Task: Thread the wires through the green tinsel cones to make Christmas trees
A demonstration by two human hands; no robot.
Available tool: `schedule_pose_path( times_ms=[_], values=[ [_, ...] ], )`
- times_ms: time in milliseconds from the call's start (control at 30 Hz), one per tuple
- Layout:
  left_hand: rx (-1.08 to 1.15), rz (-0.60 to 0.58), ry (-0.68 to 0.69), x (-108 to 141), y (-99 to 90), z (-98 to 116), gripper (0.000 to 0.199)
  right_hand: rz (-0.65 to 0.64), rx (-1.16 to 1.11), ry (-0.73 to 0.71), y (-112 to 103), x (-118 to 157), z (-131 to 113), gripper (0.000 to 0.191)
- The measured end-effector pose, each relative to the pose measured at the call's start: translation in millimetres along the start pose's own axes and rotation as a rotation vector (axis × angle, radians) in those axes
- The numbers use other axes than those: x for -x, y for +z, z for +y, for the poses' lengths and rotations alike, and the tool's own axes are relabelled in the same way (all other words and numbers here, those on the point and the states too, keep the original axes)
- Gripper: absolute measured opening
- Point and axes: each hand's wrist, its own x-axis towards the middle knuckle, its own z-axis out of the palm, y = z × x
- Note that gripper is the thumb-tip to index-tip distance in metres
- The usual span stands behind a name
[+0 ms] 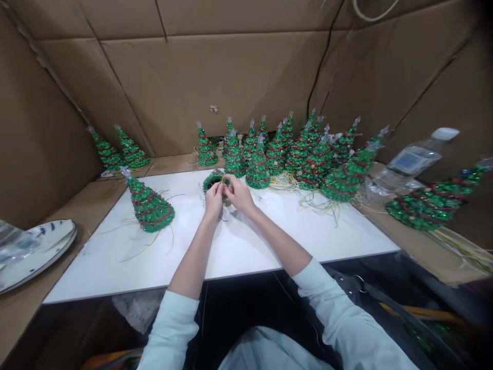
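A small green Christmas tree (211,178) lies on its side on the white board, its dark hollow base facing me. My left hand (214,201) is closed in a pinch at that base. Close beside it, my right hand (239,195) pinches too, thumb and forefinger meeting the left fingertips. Between the fingers shows a bit of thin yellow wire (222,180); its ends are hidden. To the left, another tree (151,205) with red garland and a clear star stands tilted, thin wires spreading from under it.
Several finished-looking trees (308,156) crowd the back right, with loose yellow and white wires (285,182) around them. Two trees (131,149) stand in the left corner. A water bottle (410,162) leans at right. A plate (57,239) lies at left. Cardboard walls (231,77) enclose the board (254,246).
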Motion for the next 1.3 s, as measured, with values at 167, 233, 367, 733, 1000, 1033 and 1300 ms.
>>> schedule_pose_path(
  times_ms=[167, 233, 367, 733, 1000, 1033, 1300],
  values=[
    [-0.022, 0.006, 0.023, 2.8, 1.4, 1.5, 0.016, -0.013, 0.084, 0.016, 0.5, 0.5, -2.8, 0.034],
    [-0.041, 0.007, 0.039, 3.5, 1.5, 1.9, 0.016, -0.016, 0.144, 0.017, -0.9, 1.3, -5.5, 0.034],
    [-0.088, 0.019, 0.056, 3.8, 1.4, 0.9, 0.017, -0.029, 0.261, 0.022, -2.6, 3.5, -11.6, 0.034],
    [-0.044, 0.016, 0.01, 0.9, -1.5, -3.6, 0.023, -0.016, 0.084, 0.089, 0.4, -0.4, -5.9, 0.033],
    [-0.054, -0.007, 0.039, 1.0, -0.9, -3.6, 0.021, 0.0, 0.039, 0.092, 0.0, -1.9, -3.7, 0.031],
    [-0.059, -0.011, 0.044, 1.2, -0.7, -3.4, 0.02, -0.003, 0.045, 0.091, -0.3, -1.9, -3.9, 0.032],
    [-0.072, -0.015, 0.064, 3.1, 0.0, 1.9, 0.019, -0.029, 0.123, 0.089, -2.7, -1.9, -6.7, 0.032]
  ],
)
